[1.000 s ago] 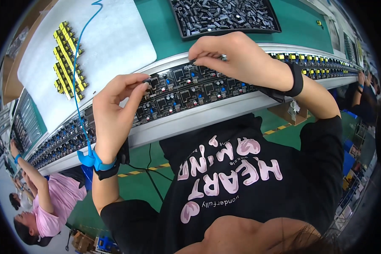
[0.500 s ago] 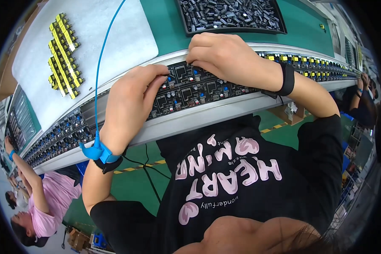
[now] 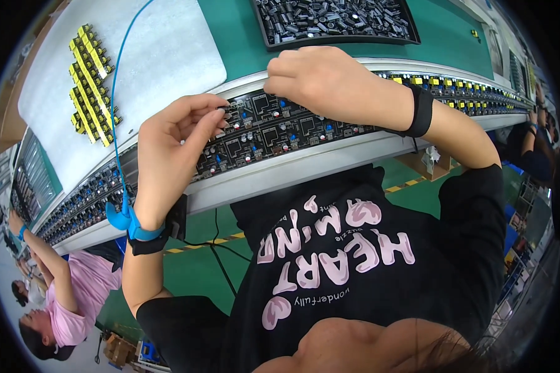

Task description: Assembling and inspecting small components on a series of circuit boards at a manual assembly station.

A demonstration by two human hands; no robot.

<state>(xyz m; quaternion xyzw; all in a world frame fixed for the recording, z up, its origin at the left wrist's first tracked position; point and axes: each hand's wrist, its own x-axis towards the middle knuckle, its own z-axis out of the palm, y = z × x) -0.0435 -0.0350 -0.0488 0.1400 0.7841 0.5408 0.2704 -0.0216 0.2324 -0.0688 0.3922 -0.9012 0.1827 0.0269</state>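
My left hand (image 3: 171,146) hovers at the far edge of a row of black circuit boards (image 3: 269,140), its thumb and fingertips pinched on a small dark capacitor (image 3: 221,110). A pale spot shows in its palm, too small to name. Over the boards further right, my right hand (image 3: 322,81) has its fingers curled together, palm down. Its fingertips are mostly hidden, so what they hold cannot be made out. The boards carry small blue, white and red parts and lie in double rows along a metal-edged rail.
A black tray (image 3: 336,45) of loose capacitors stands beyond my right hand. At far left, yellow components (image 3: 93,84) lie in rows on a white sheet (image 3: 168,56). A blue cord (image 3: 114,105) runs from my left wristband. Co-workers sit at both ends of the line.
My left hand has moved left, away from the board spot it was touching, and its thumb and fingers have turned more into view. My right hand has shifted slightly left.
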